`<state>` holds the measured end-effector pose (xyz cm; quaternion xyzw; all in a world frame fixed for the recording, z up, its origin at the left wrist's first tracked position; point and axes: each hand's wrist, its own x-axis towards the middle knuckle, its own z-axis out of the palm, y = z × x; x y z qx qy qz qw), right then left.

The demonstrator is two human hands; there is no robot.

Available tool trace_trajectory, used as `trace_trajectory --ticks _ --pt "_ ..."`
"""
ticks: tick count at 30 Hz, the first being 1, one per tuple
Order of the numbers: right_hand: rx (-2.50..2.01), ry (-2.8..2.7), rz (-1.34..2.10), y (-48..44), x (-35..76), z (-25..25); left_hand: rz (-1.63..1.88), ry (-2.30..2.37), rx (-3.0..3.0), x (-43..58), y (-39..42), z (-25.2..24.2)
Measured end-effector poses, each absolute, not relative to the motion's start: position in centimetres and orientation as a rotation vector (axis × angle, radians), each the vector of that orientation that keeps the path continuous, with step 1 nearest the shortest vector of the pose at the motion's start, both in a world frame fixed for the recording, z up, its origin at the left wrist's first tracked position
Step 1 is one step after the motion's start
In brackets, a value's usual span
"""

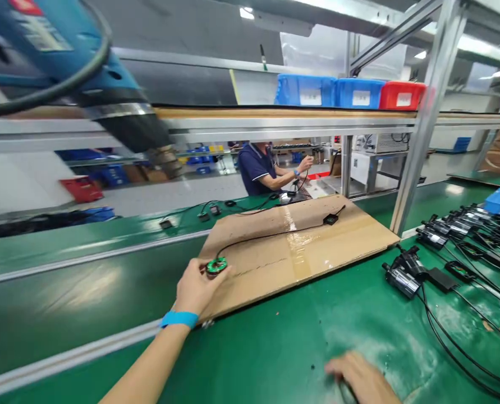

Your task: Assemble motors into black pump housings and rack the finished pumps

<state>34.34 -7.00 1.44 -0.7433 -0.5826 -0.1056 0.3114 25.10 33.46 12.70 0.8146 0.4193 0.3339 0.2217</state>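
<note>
My left hand (197, 289), with a blue band at the wrist, is closed on a round green circuit board (216, 265) that sits in a dark round part. It holds this over the left end of a flat cardboard sheet (258, 275). From the board a black cable (266, 235) runs across the cardboard to a small black square part (330, 219). At the bottom edge, my right hand (361, 377) is blurred over the green bench, fingers curled. A dark, rounded object shows partly under them; its kind is hidden.
Black cylindrical parts with cables (405, 278) lie on the right of the green bench (283, 348). A blue power drill (119, 101) hangs at upper left. Blue bins (308, 90) and a red bin (402, 95) stand on the shelf. Across the bench, a person (256, 168) handles a cable.
</note>
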Motion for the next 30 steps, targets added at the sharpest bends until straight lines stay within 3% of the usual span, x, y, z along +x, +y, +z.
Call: trace_trajectory --ticks 4,6,10,13,19,25,30 --pt "-1.887 -1.613 -0.379 0.3 38.0 6.4 0.976 0.931 2.319 17.2 24.9 13.6" --pt "-2.115 -1.534 -0.298 4.6 39.4 9.2 0.962 0.825 2.324 14.2 20.1 14.6" --pt "-2.127 -1.690 -0.137 8.8 40.0 12.2 0.771 0.682 2.125 9.8 13.3 15.4" --pt "-2.127 -1.783 -0.028 5.5 39.7 12.2 0.683 0.561 1.846 7.5 11.3 14.7" --pt "-2.210 -1.716 0.081 -10.7 39.5 11.1 0.554 0.470 1.070 7.7 8.6 10.5" --pt "-1.812 -1.656 1.031 -17.9 36.3 10.5 0.348 0.493 0.657 10.6 4.4 6.7" --pt "-1.553 -1.877 0.339 -11.6 31.7 8.2 0.111 0.447 0.589 11.2 0.8 5.1"
